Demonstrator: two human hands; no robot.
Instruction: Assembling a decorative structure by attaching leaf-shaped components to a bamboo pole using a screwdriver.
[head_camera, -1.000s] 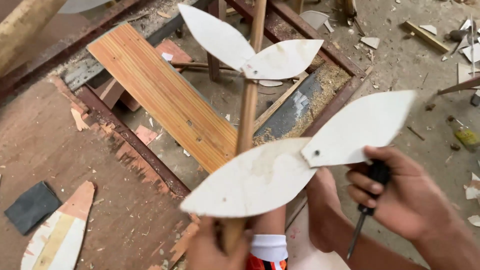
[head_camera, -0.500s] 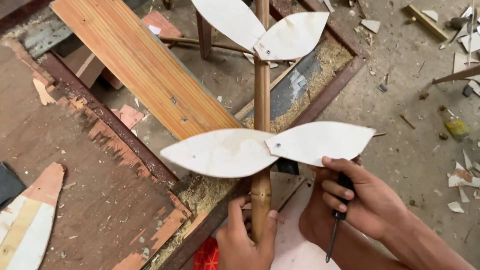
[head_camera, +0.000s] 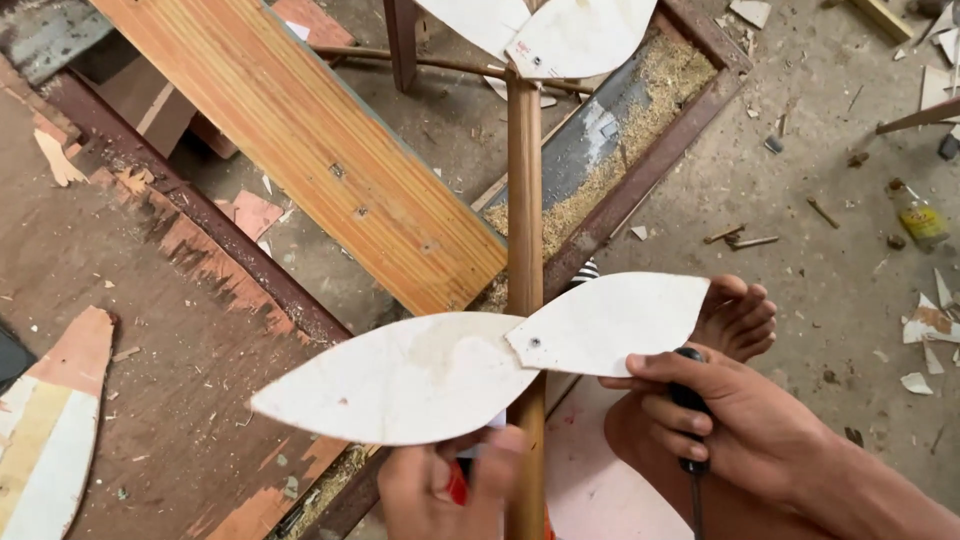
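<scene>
Fastening leaf-shaped white panels (head_camera: 400, 380) to a wooden pole (head_camera: 524, 230): left hand (head_camera: 450, 480) grips pole, right hand (head_camera: 730, 420) clasps screwdriver (head_camera: 688, 400); driving the screw likely follows.

The left hand (head_camera: 450, 485) grips a brown wooden pole (head_camera: 524, 230) just below two white leaf-shaped panels (head_camera: 400, 378) that overlap at the pole, one carrying a small screw (head_camera: 534, 343). The right hand (head_camera: 725, 420) is wrapped around a black-handled screwdriver (head_camera: 688, 420) just beside the right panel. An orange plank (head_camera: 320, 140) slants behind, above the sawdust-strewn floor (head_camera: 840, 250).
</scene>
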